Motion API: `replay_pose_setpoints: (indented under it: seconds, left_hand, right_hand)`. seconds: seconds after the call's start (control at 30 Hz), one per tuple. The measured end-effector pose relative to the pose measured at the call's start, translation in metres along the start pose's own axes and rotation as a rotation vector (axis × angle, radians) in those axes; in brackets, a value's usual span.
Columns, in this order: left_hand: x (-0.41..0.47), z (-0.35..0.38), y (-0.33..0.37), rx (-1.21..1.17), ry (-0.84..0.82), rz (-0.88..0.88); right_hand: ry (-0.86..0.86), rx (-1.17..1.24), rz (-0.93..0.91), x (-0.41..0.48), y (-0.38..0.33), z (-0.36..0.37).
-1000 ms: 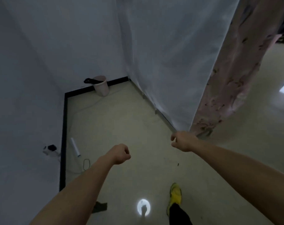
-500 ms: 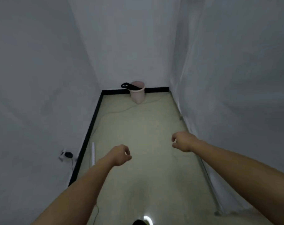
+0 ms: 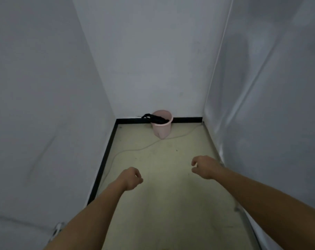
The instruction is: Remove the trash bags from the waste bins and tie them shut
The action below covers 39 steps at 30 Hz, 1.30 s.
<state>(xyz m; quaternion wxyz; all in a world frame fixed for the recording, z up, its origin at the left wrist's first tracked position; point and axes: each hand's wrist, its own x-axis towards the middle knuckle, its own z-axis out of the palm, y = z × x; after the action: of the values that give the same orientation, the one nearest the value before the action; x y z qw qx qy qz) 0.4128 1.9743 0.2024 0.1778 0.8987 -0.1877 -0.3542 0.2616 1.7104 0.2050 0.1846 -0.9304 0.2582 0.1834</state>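
A small pink waste bin (image 3: 162, 129) stands on the floor against the far wall. A black trash bag (image 3: 154, 118) lines it, and a loop of the bag hangs out over the bin's left rim. My left hand (image 3: 132, 178) is held out low in front of me, fingers curled into a loose fist with nothing in it. To its right, my right hand (image 3: 204, 166) also has its fingers curled and holds nothing. Both hands are well short of the bin.
A narrow strip of pale floor runs between a white wall on the left with a black skirting (image 3: 103, 165) and a white sheet partition (image 3: 261, 123) on the right. A thin cable (image 3: 144, 147) snakes across the floor near the bin.
The view has turned left and moved forward down the corridor; the bin is now centred and closer. The patterned curtain and my shoe have left the view. Both hands stay curled.
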Motion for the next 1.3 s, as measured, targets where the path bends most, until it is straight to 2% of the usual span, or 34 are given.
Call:
replay_pose_setpoints:
  seconds: [0.2,0.37,0.57,0.7,0.93,1.3]
  left_hand:
    - [0.117,-0.072,0.042,-0.003,-0.014,0.023]
    - [0.228,-0.111,0.062,-0.025,-0.045,-0.037]
    - [0.365,-0.181,0.091,-0.136,-0.04,-0.148]
    - [0.422,-0.22,0.109,-0.267,0.017,-0.176]
    - [0.532,-0.266,0.075,-0.328,-0.048,-0.319]
    - [0.764,-0.331,0.028,-0.361,-0.12,-0.353]
  right_hand:
    - [-0.025,0.017,-0.026,0.123,-0.012,-0.053]
    - [-0.108,0.027,-0.019,0.257,-0.006,-0.083]
    - [-0.193,0.001,-0.039,0.429,-0.008,-0.136]
    - [-0.244,-0.046,-0.067,0.513,-0.025,-0.175]
    - [-0.343,-0.082,-0.17,0.654,-0.08,-0.195]
    - [-0.449,0.022,-0.038,0.855,-0.134,-0.156]
